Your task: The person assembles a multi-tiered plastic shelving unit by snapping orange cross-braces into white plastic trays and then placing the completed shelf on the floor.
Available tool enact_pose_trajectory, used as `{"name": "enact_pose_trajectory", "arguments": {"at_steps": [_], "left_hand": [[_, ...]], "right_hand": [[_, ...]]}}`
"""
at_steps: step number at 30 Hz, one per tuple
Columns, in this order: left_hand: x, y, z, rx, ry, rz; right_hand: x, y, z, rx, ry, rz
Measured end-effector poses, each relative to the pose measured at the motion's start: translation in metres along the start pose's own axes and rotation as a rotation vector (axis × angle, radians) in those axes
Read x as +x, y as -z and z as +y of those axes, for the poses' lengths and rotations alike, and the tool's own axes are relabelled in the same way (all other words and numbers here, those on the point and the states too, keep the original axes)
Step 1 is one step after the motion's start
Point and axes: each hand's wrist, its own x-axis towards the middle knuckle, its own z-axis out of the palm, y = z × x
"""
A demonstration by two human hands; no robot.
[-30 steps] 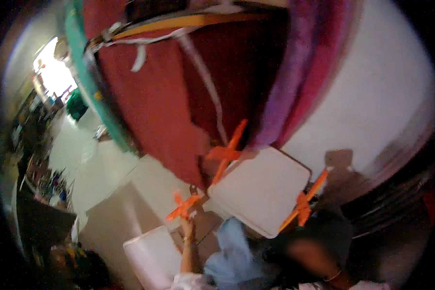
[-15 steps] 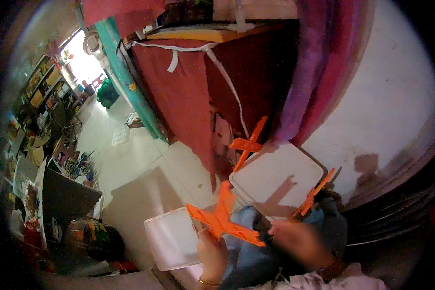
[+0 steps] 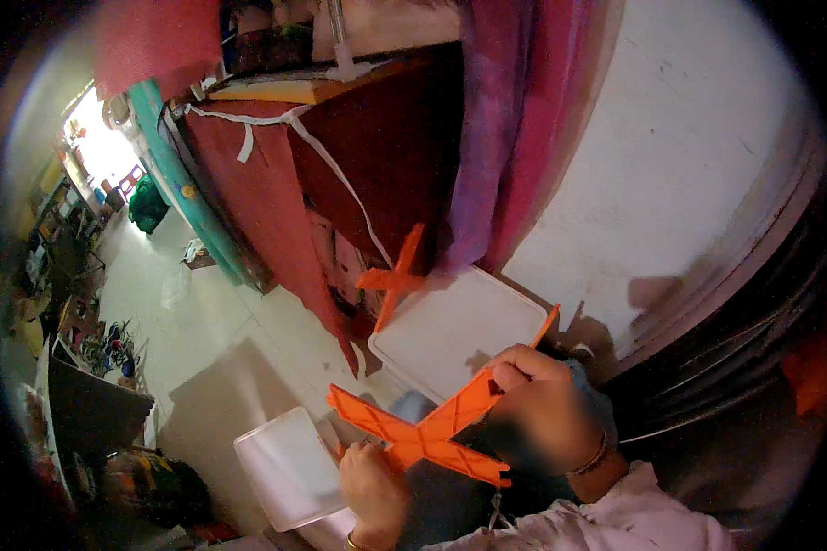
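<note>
An orange cross-shaped plastic piece with ribbed arms is tilted between my hands. My left hand is closed around its lower left arm. Thumb and fingers of my right hand pinch the end of its upper right arm; part of that hand is blurred. Just beyond lies a white rounded panel. Another orange cross-shaped piece stands up at that panel's far left edge. Behind my right hand, an orange strip shows at the panel's right edge, the rest of it hidden.
A second white rounded panel lies left of my left hand. Ahead, a red cloth with white tape drapes a piece of furniture, beside purple and pink curtains. Clutter lines the left side; a white wall rises at the right.
My right hand has come up to the cross-shaped piece and taken hold of its upper right arm. The piece has turned and now lies flatter to view. The whole view has shifted.
</note>
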Motion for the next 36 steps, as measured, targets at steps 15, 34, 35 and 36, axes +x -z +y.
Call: {"name": "enact_pose_trajectory", "arguments": {"at_steps": [15,34,35,36], "left_hand": [[0.005,0.011,-0.008,-0.129,0.016,0.039],[0.011,0.0,0.033,-1.38,0.515,-0.533],[0.007,-0.001,0.035,-1.352,0.56,-0.496],[0.006,-0.002,0.038,-1.328,0.596,-0.461]], "right_hand": [[-0.013,0.009,0.026,0.282,-0.076,-0.049],[-0.042,0.009,0.072,0.685,-0.26,0.328],[-0.044,0.01,0.071,0.729,-0.29,0.307],[-0.046,0.016,0.076,0.623,-0.256,0.245]]}}
